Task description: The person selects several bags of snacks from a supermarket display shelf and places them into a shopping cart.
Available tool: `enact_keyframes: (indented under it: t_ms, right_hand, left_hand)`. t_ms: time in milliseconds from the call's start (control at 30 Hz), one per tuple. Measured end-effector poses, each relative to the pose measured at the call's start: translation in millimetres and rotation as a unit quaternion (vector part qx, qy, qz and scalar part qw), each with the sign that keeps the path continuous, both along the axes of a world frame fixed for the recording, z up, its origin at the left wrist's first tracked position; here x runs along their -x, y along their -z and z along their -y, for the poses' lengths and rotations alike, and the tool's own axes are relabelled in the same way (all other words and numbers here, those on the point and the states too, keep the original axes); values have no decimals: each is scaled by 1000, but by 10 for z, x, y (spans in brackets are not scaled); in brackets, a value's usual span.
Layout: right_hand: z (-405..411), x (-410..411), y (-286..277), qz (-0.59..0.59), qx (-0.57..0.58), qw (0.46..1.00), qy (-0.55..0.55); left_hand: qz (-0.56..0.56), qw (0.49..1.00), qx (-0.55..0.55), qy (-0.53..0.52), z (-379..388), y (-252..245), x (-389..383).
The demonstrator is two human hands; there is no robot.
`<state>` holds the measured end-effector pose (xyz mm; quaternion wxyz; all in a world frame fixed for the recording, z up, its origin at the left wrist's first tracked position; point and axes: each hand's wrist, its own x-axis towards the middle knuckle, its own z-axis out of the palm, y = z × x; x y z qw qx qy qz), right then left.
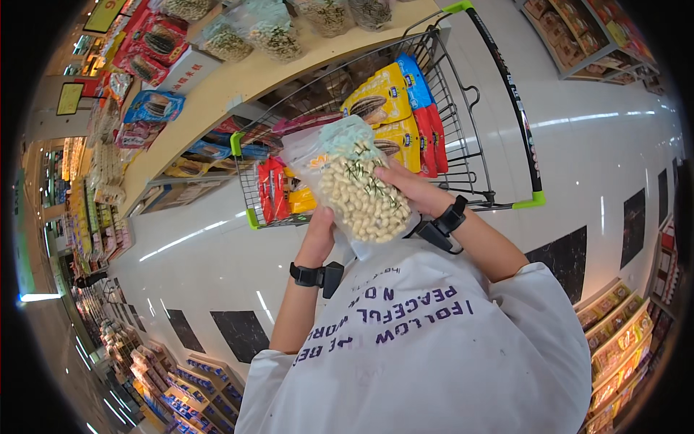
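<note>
Close in front of my chest, a clear plastic bag of peanuts in the shell (363, 190) is held between both hands. My left hand (320, 233) grips its lower left edge, with the thumb showing and the other fingers hidden behind the bag. On the right edge, my right hand (409, 184) has its thumb on the front. Beyond the bag stands a wire shopping cart (461, 130) with green corners. Yellow snack bags (382, 97), red bags (434, 138) and a blue bag (415, 81) lie in it, with more red bags (272, 187) at its left end.
A wooden display shelf (217, 89) runs along the cart's far side, bearing more peanut bags (274, 40), red snack bags (154, 40) and a blue bag (154, 106). The cart's black handle (509, 87) is at the right. Stocked shelves (618, 336) stand at the lower right.
</note>
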<state>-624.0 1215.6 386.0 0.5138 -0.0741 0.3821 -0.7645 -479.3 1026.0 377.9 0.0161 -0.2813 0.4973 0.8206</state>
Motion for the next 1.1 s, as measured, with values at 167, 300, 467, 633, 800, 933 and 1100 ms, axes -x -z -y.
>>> enact_keyframes:
  t_ms: [167, 300, 467, 633, 800, 933, 1100]
  right_hand:
    - [-107, 99, 227, -158, -36, 985, 53]
    - [-81, 288, 290, -312, -76, 946, 35]
    - [-81, 199, 757, -454, -216, 865, 9]
    - [-79, -89, 1082, -437, -308, 844, 53]
    - [107, 32, 1102, -447, -366, 816, 1]
    - [252, -54, 1370, -472, -393, 789, 22]
    - [307, -252, 1781, -538, -338, 767, 87]
  left_hand:
    - [-53, 932, 231, 274, 276, -257, 308]
    - [-68, 782, 506, 359, 512, -192, 544]
    - [-155, 850, 416, 286, 592, 473, 782]
    - [-115, 856, 353, 360, 656, 921, 805]
    - [-71, 858, 344, 374, 893, 1160, 868]
    - [-83, 857, 354, 364, 1008, 1202, 821]
    - [-170, 734, 431, 496, 1192, 1502, 725]
